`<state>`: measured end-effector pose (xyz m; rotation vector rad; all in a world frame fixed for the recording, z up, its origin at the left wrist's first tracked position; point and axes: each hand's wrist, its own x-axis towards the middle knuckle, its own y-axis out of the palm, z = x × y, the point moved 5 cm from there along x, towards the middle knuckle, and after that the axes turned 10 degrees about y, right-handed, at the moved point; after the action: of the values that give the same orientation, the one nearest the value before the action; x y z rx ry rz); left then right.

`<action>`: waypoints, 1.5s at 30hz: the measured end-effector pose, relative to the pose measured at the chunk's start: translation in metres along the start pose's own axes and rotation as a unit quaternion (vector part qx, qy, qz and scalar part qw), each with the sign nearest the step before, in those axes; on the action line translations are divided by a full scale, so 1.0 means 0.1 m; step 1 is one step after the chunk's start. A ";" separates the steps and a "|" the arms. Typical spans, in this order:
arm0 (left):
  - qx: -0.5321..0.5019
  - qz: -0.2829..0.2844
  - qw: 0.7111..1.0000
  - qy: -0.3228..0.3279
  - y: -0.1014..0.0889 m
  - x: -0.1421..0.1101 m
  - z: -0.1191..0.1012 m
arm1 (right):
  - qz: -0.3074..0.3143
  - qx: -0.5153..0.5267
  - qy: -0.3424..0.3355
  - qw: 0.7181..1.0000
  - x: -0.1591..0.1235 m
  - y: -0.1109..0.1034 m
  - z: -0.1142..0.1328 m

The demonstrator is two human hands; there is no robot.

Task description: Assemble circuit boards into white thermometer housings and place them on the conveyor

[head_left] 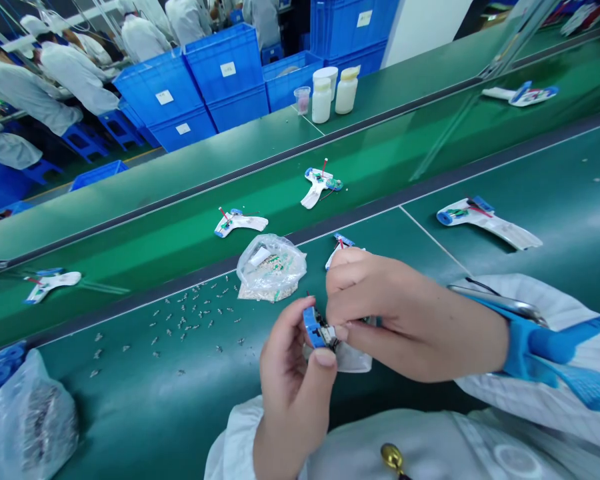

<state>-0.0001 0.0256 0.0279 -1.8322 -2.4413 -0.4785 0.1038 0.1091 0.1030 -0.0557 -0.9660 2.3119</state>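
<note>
My left hand (295, 383) is closed around the blue end of a pistol-shaped housing (314, 327), thumb in front and fingers behind. Its white shell shows below my right hand, and dark and pale small parts sit inside the blue end. My right hand (380, 310) is closed too, its fingertips pinched against the inner side of that end; whatever lies between them is hidden. Just behind it, another white and blue housing (341, 247) is partly covered. To the left stands a clear plastic bag (273, 270) of small pale pieces, with many small metal parts (183, 323) scattered on the bench.
Similar housings with green boards lie on the green belt (150, 250), and one housing (485, 220) rests on the bench at right. A filled plastic bag (35, 420) is at lower left. Beyond the belt are white bottles (322, 100), blue crates (225, 63) and several people in white.
</note>
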 end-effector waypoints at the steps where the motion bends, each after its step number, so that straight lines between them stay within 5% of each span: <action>1: -0.002 0.007 1.000 -0.006 0.01 0.00 0.00 | 0.002 -0.004 -0.001 1.000 0.00 0.00 0.00; 13: 0.101 0.037 0.994 0.002 -0.03 0.00 -0.04 | 0.047 -0.103 -0.002 0.994 -0.01 0.00 0.07; 20: 0.276 0.112 0.952 0.070 -0.01 -0.06 -0.18 | 0.074 -0.090 0.018 0.993 0.01 0.00 0.07; 25: 0.335 0.168 0.925 0.061 0.05 -0.09 -0.21 | 0.086 -0.054 0.022 0.995 0.01 0.02 0.07; 31: 0.406 0.059 0.910 0.069 0.20 -0.11 -0.35 | 0.083 -0.038 0.029 0.995 -0.06 0.00 0.15; 34: 0.428 0.055 0.900 0.067 0.26 -0.12 -0.37 | 0.074 0.003 0.030 0.997 -0.10 -0.02 0.15; 40: 0.475 0.137 0.869 0.039 0.24 -0.08 -0.18 | 0.070 0.054 0.116 0.989 -0.11 -0.01 -0.08; 45: 0.551 0.102 0.826 0.061 0.26 -0.03 -0.14 | 0.007 0.106 0.214 0.971 -0.16 0.03 -0.22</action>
<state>0.0230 0.0257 0.0463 -1.3733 -1.6995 0.6891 0.1208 0.1121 0.0815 -0.4541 -0.4993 2.2677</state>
